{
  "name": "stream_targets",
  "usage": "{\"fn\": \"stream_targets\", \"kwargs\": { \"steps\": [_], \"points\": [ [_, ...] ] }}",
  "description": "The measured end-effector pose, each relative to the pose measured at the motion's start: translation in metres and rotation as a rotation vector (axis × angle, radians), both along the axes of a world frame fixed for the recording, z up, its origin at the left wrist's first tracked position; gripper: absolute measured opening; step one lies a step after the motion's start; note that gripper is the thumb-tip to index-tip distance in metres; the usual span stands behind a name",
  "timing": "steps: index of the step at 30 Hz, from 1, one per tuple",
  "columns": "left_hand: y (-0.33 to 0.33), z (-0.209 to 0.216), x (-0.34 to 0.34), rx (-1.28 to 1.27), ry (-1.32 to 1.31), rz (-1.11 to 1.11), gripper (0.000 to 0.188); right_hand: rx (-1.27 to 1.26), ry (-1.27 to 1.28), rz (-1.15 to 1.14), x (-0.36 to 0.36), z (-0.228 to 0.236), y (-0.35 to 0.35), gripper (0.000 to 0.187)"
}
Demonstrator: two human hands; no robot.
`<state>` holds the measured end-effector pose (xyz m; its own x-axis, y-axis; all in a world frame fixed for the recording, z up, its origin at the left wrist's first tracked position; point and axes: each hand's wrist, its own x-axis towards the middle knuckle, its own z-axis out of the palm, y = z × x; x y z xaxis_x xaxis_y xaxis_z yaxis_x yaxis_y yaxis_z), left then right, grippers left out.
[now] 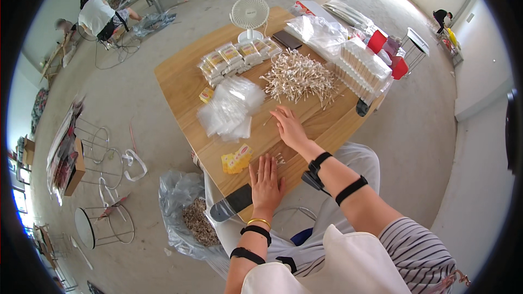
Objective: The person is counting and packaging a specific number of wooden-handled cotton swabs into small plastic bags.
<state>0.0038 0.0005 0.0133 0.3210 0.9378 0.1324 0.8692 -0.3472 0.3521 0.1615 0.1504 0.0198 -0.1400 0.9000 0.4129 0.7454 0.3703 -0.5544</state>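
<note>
My left hand (pixel 267 184) lies palm down near the front edge of the wooden table (pixel 188 84), its fingers stretched out. A few loose cotton swabs (pixel 280 159) stick out beside its fingertips, and what is under the palm is hidden. Farther in, my right hand (pixel 291 129) rests on the tabletop with fingers apart, close to a single swab. Beyond it spreads a big heap of loose cotton swabs (pixel 299 78). Yellow printed cards (pixel 236 161) lie just left of my left hand. Behind these is a pile of clear plastic bags (pixel 231 106).
Filled swab packs (pixel 237 59) stand in rows at the back left, by a white fan (pixel 249 16). A dark flat phone-like object (pixel 287 39), clear plastic sheeting (pixel 321 30) and a tall swab stack (pixel 364 68) line the right. A grey plastic sack (pixel 177 196) sits below the table.
</note>
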Motion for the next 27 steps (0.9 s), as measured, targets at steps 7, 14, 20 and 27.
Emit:
{"fn": "stream_targets", "kwargs": {
  "steps": [7,14,20,27],
  "points": [
    [-0.004,0.003,-0.002,-0.021,0.049,0.005,0.069,-0.251,-0.074,0.059,-0.009,0.002,-0.006,0.010],
    [-0.003,0.005,-0.005,-0.055,0.054,0.008,0.069,-0.243,0.195,0.151,0.028,0.011,-0.049,0.008],
    [-0.001,0.006,0.002,-0.034,0.022,-0.014,0.068,-0.169,-0.232,-0.406,0.128,0.008,-0.004,0.044],
    [-0.003,0.002,0.000,-0.027,0.019,-0.013,0.068,-0.491,-0.281,-0.459,0.135,0.011,0.019,0.062]
  ]
}}
